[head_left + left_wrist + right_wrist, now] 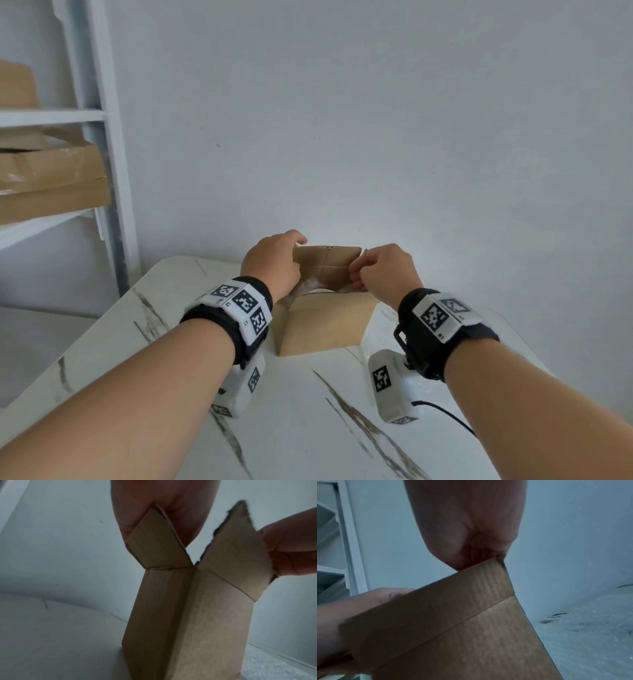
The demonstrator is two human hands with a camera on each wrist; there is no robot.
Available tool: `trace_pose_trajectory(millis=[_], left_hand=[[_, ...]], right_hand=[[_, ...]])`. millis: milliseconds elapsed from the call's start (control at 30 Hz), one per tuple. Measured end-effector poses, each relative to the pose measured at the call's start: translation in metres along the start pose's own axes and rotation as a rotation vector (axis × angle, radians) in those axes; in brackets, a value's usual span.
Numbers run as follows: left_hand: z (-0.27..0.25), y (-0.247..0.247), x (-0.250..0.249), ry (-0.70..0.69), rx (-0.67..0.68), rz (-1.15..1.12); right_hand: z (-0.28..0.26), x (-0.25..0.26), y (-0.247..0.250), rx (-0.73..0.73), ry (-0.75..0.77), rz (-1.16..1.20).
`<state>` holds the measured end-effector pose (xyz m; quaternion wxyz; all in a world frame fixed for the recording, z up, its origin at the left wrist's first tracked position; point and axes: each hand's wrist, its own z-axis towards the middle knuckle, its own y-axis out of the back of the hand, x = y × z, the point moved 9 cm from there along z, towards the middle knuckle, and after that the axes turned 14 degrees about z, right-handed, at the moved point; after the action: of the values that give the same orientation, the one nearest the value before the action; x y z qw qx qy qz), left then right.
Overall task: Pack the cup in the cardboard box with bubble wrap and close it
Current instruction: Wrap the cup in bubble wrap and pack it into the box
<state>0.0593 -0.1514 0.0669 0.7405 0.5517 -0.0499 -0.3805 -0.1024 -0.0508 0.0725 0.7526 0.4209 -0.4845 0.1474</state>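
Under our hands lies a white marbled table [308, 428] against a grey wall, with shelves left of them. Our left hand [270, 263] and right hand [387, 274] each pinch a flap of the box [322, 325] standing between them. Bubble wrap [310, 286] shows inside; the cup is hidden.

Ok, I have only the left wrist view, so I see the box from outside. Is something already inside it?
Observer: Yes. In the head view, bubble wrap shows in the open top of the cardboard box. What it covers, I cannot tell.
Operator: And is the top closed now?
Observer: No. The far flap stands upright between the left hand and the right hand, and each hand pinches the box at one side.
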Motion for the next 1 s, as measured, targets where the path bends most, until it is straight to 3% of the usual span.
trace_pose_trajectory(millis=[167, 233, 300, 433, 533, 667, 933, 1000], left_hand=[[0.005, 0.008, -0.012, -0.025, -0.073, -0.055], [0.004, 0.003, -0.016, -0.016, -0.066, -0.094], [0.003, -0.004, -0.017, -0.002, -0.055, -0.117], [0.002, -0.011, -0.012, 0.025, -0.044, -0.114], [0.002, -0.012, -0.011, 0.020, -0.040, -0.107], [0.003, -0.014, -0.011, 0.014, -0.043, -0.105], [0.002, -0.012, -0.015, -0.020, -0.028, -0.069], [0.001, -0.008, -0.017, -0.039, -0.029, -0.053]], right_hand=[[-0.011, 0.005, 0.054, -0.315, 0.087, -0.019], [-0.015, -0.013, 0.068, -0.376, 0.034, -0.076], [-0.015, -0.044, 0.067, -0.290, -0.088, -0.191], [-0.021, -0.102, 0.031, 0.126, -0.264, -0.468], [-0.034, -0.133, 0.005, 0.327, -0.376, -0.551], [-0.037, -0.143, 0.002, 0.285, -0.392, -0.686], [-0.037, -0.138, 0.010, 0.202, -0.363, -0.595], [-0.037, -0.128, 0.023, 0.125, -0.345, -0.561]])
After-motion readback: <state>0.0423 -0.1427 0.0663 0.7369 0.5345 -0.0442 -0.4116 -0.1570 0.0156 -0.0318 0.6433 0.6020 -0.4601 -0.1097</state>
